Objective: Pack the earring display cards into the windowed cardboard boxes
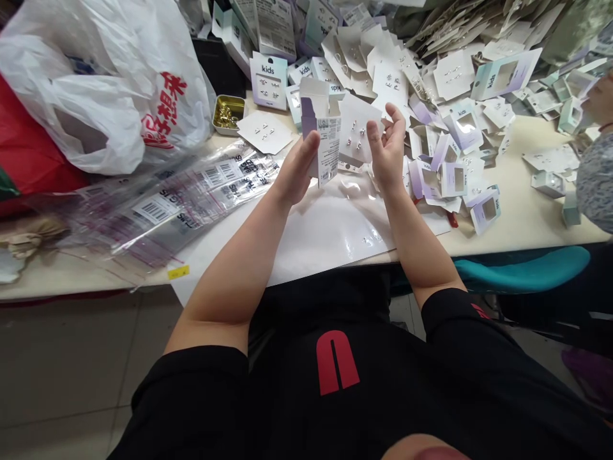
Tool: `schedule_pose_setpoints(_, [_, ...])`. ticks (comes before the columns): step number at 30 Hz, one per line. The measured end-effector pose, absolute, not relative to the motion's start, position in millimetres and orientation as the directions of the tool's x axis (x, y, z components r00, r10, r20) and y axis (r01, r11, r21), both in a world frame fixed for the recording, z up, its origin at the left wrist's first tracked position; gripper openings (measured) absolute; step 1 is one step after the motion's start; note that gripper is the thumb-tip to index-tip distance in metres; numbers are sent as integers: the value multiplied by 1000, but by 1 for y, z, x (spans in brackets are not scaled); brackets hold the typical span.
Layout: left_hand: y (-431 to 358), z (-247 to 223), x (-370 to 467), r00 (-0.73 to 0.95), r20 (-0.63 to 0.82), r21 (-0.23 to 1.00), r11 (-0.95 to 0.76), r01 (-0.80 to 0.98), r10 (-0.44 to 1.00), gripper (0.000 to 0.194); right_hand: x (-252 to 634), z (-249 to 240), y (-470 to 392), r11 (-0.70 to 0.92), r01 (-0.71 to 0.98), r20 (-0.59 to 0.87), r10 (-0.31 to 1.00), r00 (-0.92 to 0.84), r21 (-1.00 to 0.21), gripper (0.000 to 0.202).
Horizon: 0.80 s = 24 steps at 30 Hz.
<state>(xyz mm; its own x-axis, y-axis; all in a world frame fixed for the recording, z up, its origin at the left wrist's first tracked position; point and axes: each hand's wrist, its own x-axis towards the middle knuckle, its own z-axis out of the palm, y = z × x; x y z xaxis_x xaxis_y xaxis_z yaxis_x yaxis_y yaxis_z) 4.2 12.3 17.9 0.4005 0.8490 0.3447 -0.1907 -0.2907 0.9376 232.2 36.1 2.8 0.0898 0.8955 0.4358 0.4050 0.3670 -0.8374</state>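
Observation:
My left hand (299, 167) is closed around a small lilac and white cardboard box (329, 148), held upright with its top flap raised and printed text facing me. In my right hand (389, 144) is a white earring card (353, 128), its edge between thumb and fingers, with several small earrings fixed on it. The card stands just right of the box, the two close together. Beyond them lies another earring card (265, 132) on the table, beside a packed box marked "kids" (269, 82).
Clear plastic bags with barcode labels (163, 207) lie at left, near a white carrier bag (110, 76). A small tin (228, 115) holds gold-coloured pieces. Loose window boxes (453, 179) and stacked cards (472, 25) cover the right. Another person's hand (598, 101) is at far right.

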Motion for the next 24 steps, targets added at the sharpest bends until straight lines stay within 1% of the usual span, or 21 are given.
schedule_pose_setpoints(3, [12,14,6,431,353,935,-300,-188,831,95,229,12,29,411,363,491,856,162,-836,88])
schedule_pose_setpoints(6, [11,13,7,448,366,931,-321,-176,816,94,224,17,23,433,307,485,867,116,-847,76])
schedule_pose_setpoints(8, [11,14,6,447,376,927,-335,-171,812,95,222,16,22,421,299,465,880,93,-856,70])
schedule_pose_setpoints(12, [11,17,3,434,375,927,-338,-165,819,97,224,8,29,415,314,460,884,83,-854,70])
schedule_pose_setpoints(16, [10,19,3,423,366,931,-327,-163,829,96,225,2,33,446,244,475,877,70,-861,70])
schedule_pose_setpoints(24, [3,24,6,393,321,947,-279,-162,862,93,223,17,19,327,328,370,926,75,-886,59])
